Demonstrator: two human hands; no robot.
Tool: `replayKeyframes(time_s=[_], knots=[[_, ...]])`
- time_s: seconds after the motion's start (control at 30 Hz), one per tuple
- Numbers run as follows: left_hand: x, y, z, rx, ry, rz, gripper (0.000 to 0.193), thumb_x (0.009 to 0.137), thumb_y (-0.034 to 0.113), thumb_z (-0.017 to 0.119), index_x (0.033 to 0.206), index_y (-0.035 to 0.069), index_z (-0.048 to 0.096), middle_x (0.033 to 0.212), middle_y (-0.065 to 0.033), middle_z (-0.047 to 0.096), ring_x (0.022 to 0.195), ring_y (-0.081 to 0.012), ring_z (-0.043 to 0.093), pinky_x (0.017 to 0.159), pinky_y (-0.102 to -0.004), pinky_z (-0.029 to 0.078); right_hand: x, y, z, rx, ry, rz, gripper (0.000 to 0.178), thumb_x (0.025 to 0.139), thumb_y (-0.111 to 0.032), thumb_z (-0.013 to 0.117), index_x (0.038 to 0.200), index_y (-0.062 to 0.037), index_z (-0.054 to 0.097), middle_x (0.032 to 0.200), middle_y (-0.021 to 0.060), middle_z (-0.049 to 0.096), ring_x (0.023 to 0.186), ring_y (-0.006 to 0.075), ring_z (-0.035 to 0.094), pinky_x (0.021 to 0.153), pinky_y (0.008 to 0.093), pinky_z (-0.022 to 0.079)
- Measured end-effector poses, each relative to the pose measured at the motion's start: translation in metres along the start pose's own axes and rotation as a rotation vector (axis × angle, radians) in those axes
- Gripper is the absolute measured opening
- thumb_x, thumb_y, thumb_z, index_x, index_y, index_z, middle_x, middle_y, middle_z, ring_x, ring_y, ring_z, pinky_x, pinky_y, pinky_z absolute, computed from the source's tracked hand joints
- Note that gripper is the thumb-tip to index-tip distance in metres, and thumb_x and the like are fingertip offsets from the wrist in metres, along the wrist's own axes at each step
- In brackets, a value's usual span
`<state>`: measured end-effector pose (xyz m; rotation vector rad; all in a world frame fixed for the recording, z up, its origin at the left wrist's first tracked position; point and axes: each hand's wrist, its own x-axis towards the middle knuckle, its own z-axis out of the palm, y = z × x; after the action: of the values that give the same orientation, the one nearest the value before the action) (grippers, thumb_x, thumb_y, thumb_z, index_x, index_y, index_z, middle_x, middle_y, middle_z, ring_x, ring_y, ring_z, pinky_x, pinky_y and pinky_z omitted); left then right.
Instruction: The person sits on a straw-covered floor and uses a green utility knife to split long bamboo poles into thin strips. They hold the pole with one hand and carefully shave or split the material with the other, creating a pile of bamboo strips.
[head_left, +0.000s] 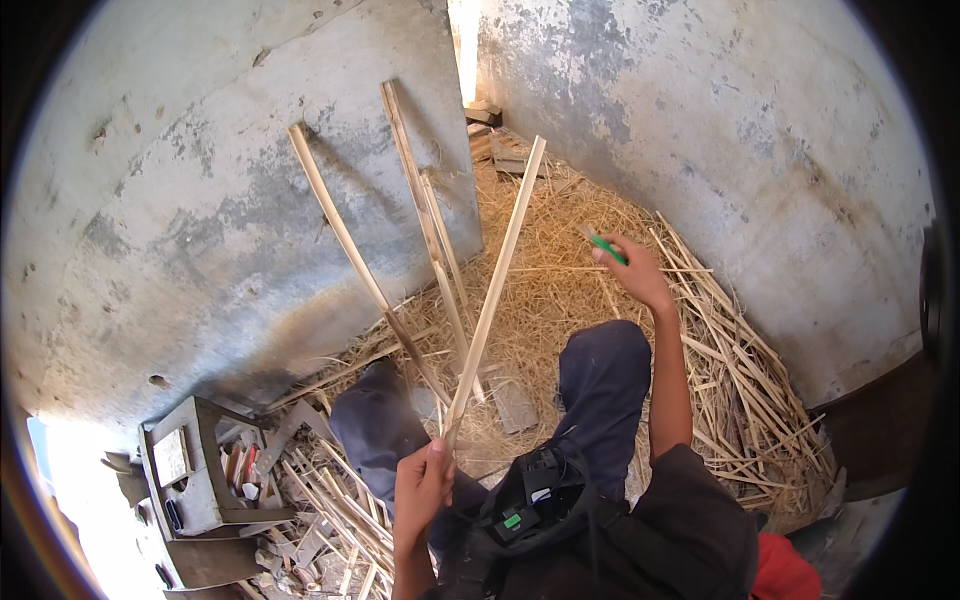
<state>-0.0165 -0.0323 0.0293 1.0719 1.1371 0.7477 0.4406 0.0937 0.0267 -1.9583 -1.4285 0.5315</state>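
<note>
My left hand [423, 484] is closed around the lower end of a long, pale split-bamboo strip [502, 262]. The strip slants up and away to the right, its far end free in the air. Out to the right, beyond my right knee, my right hand [634, 272] grips a small green-handled knife [609, 249]. The knife's tip is blurred and points away from me, apart from the strip. Between my knees, a small grey block [515, 406] lies on the floor.
Several strips [340, 230] lean on the left wall [200, 220]. Curly shavings [560, 225] cover the floor ahead. A heap of thin split sticks [735, 400] lies along the right wall [730, 150]. At lower left, an open wooden box [200, 460] holds odds and ends, beside more sticks [340, 500].
</note>
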Motion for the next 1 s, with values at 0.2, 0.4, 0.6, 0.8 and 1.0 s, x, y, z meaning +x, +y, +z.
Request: replayKeyframes(time_s=[0.2, 0.4, 0.6, 0.8, 1.0], knots=[[0.018, 0.007, 0.004, 0.022, -0.048, 0.09, 0.042, 0.118, 0.03, 0.051, 0.117, -0.004, 0.076, 0.068, 0.0056, 0.048, 0.055, -0.0032, 0.045, 0.049, -0.0234, 0.038, -0.03, -0.019, 0.03, -0.281, -0.471, -0.146, 0.05, 0.1, -0.049, 0.071, 0.135, -0.0125, 0.071, 0.117, 0.0191, 0.078, 0.109, 0.0375, 0.074, 0.092, 0.0485, 0.057], [0.032, -0.008, 0.016, 0.403, 0.201, 0.389, 0.023, 0.106, 0.019, 0.071, 0.106, -0.002, 0.08, 0.071, -0.006, 0.064, 0.062, -0.0144, 0.056, 0.059, -0.0338, 0.044, -0.06, -0.072, 0.036, -0.264, -0.228, -0.377, 0.037, 0.103, -0.041, 0.069, 0.125, -0.0114, 0.074, 0.092, 0.0171, 0.076, 0.085, 0.0353, 0.075, 0.077, 0.0471, 0.056], [0.042, -0.008, -0.005, 0.625, 0.5, 0.397, 0.026, 0.104, 0.021, 0.075, 0.106, -0.004, 0.08, 0.08, -0.0089, 0.072, 0.071, -0.0131, 0.062, 0.066, -0.0312, 0.047, -0.074, -0.11, -0.015, -0.146, 0.337, -0.178, 0.036, 0.108, -0.041, 0.062, 0.119, -0.0092, 0.077, 0.075, 0.0137, 0.069, 0.066, 0.0333, 0.067, 0.064, 0.0451, 0.049], [0.037, 0.011, 0.0, 0.519, 0.462, 0.463, 0.023, 0.102, 0.018, 0.078, 0.107, -0.004, 0.079, 0.086, -0.0077, 0.073, 0.078, -0.0107, 0.064, 0.07, -0.0268, 0.049, -0.075, -0.103, 0.005, 0.211, 0.271, -0.495, 0.03, 0.106, -0.032, 0.068, 0.12, -0.0064, 0.073, 0.087, 0.015, 0.073, 0.074, 0.0298, 0.071, 0.069, 0.0391, 0.053], [0.037, 0.032, 0.023, 0.421, 0.382, 0.576, 0.017, 0.101, 0.012, 0.078, 0.107, -0.004, 0.077, 0.086, -0.0031, 0.071, 0.077, -0.0066, 0.061, 0.068, -0.0236, 0.046, -0.09, -0.119, 0.038, 0.205, 0.023, -0.533, 0.028, 0.104, -0.032, 0.071, 0.117, -0.0071, 0.073, 0.091, 0.0144, 0.074, 0.077, 0.0298, 0.074, 0.07, 0.0376, 0.056]])
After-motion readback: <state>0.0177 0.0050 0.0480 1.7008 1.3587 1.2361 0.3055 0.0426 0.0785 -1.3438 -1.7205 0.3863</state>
